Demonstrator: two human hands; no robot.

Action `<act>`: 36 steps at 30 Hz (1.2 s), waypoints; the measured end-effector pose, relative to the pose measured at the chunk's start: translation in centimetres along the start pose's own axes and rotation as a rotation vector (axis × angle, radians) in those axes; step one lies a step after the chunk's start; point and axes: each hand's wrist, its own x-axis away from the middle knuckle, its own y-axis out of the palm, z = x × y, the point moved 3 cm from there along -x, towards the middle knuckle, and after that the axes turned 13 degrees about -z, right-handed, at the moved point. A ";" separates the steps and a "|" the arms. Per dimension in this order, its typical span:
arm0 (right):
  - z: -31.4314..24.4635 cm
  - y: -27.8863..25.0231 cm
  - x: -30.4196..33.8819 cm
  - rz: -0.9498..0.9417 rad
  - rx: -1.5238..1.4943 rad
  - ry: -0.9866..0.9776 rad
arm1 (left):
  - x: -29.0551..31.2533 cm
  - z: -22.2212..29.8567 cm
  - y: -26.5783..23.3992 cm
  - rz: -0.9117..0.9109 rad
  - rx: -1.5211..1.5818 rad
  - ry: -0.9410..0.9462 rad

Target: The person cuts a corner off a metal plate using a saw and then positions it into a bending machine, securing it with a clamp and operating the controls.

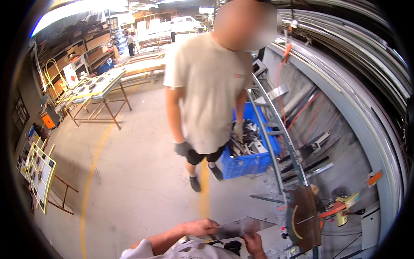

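A thin, flat grey sheet [237, 228] with a slight sheen is held low in front of my body. My left hand [202, 227] grips its left edge, fingers wrapped and thumb on top. At the near right edge, my right hand [253, 242] pinches the same sheet with the thumb over its face. What the sheet is made of is hard to tell. Below it, something small and black [233, 247] shows against my light shirt.
A person [211, 82] in a beige shirt stands ahead, one gloved hand at a blue crate [246, 167] of metal offcuts. To my right are a brown round-edged machine table [305, 216] and a long rail frame [276, 142]. Panels lie on a workbench [97, 86] at far left.
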 end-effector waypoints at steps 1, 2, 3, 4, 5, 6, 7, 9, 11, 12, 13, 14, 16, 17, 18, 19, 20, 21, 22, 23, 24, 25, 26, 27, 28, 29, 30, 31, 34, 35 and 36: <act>0.4 2.6 -1.7 -0.025 -0.208 -0.041 | 3.2 -0.6 -1.1 0.026 -0.004 -0.048; 1.0 5.2 -3.7 -0.049 -0.416 -0.081 | 6.6 -1.7 -2.3 0.164 0.064 -0.119; 0.3 8.1 -4.6 -0.061 -0.344 -0.025 | 10.5 -2.6 -2.7 0.303 0.142 -0.200; -1.1 10.8 -5.6 -0.079 -0.266 0.034 | 14.2 -3.7 -2.4 0.450 0.224 -0.279; -3.1 13.9 -7.6 -0.110 -0.186 0.079 | 18.1 -5.3 -3.1 0.751 0.328 -0.136; -5.7 16.6 -9.5 -0.073 0.097 -0.142 | 21.6 -3.4 -4.8 0.969 0.201 -0.099; -7.4 19.4 -11.1 -0.058 0.219 -0.202 | 25.2 -0.1 -6.4 1.178 0.074 -0.067; -10.7 24.5 -14.3 -0.041 0.313 -0.164 | 31.2 7.5 -9.6 1.293 -0.206 0.079; -13.9 28.2 -17.3 -0.105 0.379 -0.233 | 34.9 12.9 -11.2 1.251 -0.376 0.253; -14.9 30.0 -19.0 -0.103 0.277 -0.287 | 36.1 14.9 -12.2 1.223 -0.454 0.343; -15.3 31.2 -20.8 -0.101 0.179 -0.341 | 36.5 16.6 -13.3 1.165 -0.429 0.584; -14.9 31.4 -22.8 -0.092 0.130 -0.325 | 36.6 18.2 -14.5 1.104 -0.398 0.828; -14.1 37.1 -28.1 -0.222 -0.024 -0.303 | 39.2 22.8 -15.3 1.120 -0.409 0.964; -14.9 38.8 -29.5 -0.231 -0.065 -0.307 | 39.8 24.1 -16.3 1.072 -0.393 1.029; -15.5 40.2 -31.3 -0.229 -0.102 -0.300 | 40.4 24.3 -17.9 0.973 -0.363 1.038; -15.8 41.5 -32.9 -0.217 -0.141 -0.290 | 40.7 23.8 -19.6 0.909 -0.331 1.070; -15.9 42.5 -35.1 -0.225 -0.177 -0.266 | 41.1 23.4 -21.6 0.850 -0.307 1.104; -16.0 43.3 -37.4 -0.224 -0.220 -0.243 | 41.2 22.8 -23.8 0.822 -0.288 1.159; -15.7 44.4 -40.0 -0.224 -0.268 -0.214 | 41.5 21.9 -26.0 0.820 -0.250 1.163; -15.5 45.9 -42.4 -0.208 -0.299 -0.220 | 41.8 20.9 -28.1 0.817 -0.215 1.165; -15.5 47.4 -44.9 -0.220 -0.324 -0.222 | 42.2 20.3 -30.3 0.811 -0.197 1.173; -15.3 48.8 -47.6 -0.230 -0.350 -0.226 | 42.9 19.9 -32.6 0.789 -0.175 1.164; -15.5 50.3 -50.1 -0.239 -0.375 -0.231 | 43.4 19.3 -34.9 0.775 -0.147 1.156; -16.0 51.6 -51.7 -0.191 -0.335 -0.170 | 44.2 18.7 -37.1 0.769 -0.123 1.154; -16.6 53.1 -53.7 -0.203 -0.321 -0.195 | 44.8 18.1 -39.3 0.771 -0.091 1.153; -17.3 54.6 -55.7 -0.212 -0.307 -0.220 | 45.5 17.5 -41.8 0.765 -0.061 1.145; -18.3 56.1 -57.9 -0.228 -0.287 -0.262 | 46.2 17.0 -43.9 0.759 -0.037 1.142; -19.4 57.7 -59.6 -0.228 -0.323 -0.271 | 47.1 16.7 -46.3 0.744 -0.014 1.131; -20.4 61.1 -66.0 -0.219 -0.255 -0.219 | 49.8 14.1 -53.7 0.678 0.057 1.197; -20.7 62.4 -67.9 -0.210 -0.259 -0.221 | 50.7 13.0 -56.1 0.685 0.080 1.215; -21.2 63.6 -70.1 -0.204 -0.258 -0.231 | 51.5 11.7 -58.3 0.694 0.100 1.239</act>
